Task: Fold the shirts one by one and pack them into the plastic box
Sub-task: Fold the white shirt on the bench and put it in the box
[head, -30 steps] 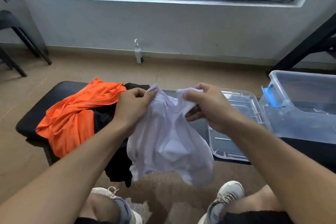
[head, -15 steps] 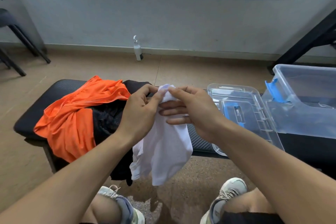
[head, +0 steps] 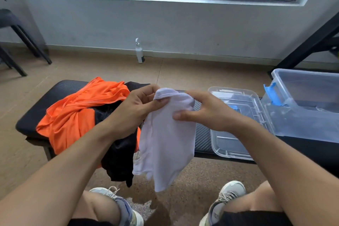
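The left hand (head: 135, 108) is pinching the white shirt (head: 167, 139) up high so it is hanging straight. The right hand (head: 203, 112), at 3 o'clock, is holding it too, fingers nearly straight.

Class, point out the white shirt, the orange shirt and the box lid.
white shirt (head: 168, 139), head view, hanging front.
orange shirt (head: 73, 115), head view, crumpled middle.
box lid (head: 227, 143), head view, clear inner panel.

White shirt (head: 166, 139) pinched at its top edge by left hand (head: 136, 109) and right hand (head: 205, 112), hanging before black bench (head: 55, 95), orange shirt (head: 77, 115) heaped left, open plastic box (head: 310, 104) right
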The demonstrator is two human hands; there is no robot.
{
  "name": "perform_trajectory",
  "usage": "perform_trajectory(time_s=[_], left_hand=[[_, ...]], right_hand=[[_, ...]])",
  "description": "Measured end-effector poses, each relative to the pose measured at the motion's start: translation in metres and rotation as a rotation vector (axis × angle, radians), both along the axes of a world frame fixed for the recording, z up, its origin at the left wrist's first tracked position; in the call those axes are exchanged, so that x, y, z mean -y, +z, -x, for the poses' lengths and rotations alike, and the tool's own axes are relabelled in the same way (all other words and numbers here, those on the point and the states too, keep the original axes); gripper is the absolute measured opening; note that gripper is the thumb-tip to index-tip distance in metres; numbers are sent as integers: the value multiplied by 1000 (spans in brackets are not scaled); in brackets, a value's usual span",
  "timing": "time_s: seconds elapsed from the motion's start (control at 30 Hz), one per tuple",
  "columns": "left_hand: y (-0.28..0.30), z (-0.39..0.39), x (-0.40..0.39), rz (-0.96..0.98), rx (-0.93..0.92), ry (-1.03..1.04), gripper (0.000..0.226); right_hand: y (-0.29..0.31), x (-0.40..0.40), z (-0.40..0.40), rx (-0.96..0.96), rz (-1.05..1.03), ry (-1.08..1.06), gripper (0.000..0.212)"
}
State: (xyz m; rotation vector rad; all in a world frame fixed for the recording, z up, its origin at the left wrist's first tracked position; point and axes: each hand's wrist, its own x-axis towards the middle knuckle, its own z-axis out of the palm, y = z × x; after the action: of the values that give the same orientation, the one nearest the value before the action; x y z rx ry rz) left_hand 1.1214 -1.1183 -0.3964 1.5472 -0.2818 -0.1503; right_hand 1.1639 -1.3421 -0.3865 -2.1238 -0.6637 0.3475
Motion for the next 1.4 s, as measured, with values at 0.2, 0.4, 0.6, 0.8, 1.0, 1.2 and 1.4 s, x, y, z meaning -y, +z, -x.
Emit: perform_trajectory(time_s=[0.2, 0.4, 0.6, 0.8, 1.0, 1.2, 1.4], left_hand=[[10, 2, -7, 7, 12, 105, 28], [9, 0, -7, -49, 39, 183, 27], [9, 2, 0, 4, 28, 126, 43], [11, 5, 17, -20, 50, 58, 35], [9, 1, 12, -57, 33, 122, 43], [-13, 0, 12, -388, -53, -27, 40], [-28, -6, 8, -652, -175, -237, 35]], right_hand=[[10, 12, 11, -56, -101, 88, 37], [41, 23, 25, 5, -270, -35, 48], [62, 27, 24, -24, -236, -67, 41], [62, 1, 21, 122, 289, -143, 71], [48, -20, 20, 218, 308, -125, 23], [72, -17, 11, 245, 21, -218, 8], [105, 15, -26, 191, -490, -531, 25]])
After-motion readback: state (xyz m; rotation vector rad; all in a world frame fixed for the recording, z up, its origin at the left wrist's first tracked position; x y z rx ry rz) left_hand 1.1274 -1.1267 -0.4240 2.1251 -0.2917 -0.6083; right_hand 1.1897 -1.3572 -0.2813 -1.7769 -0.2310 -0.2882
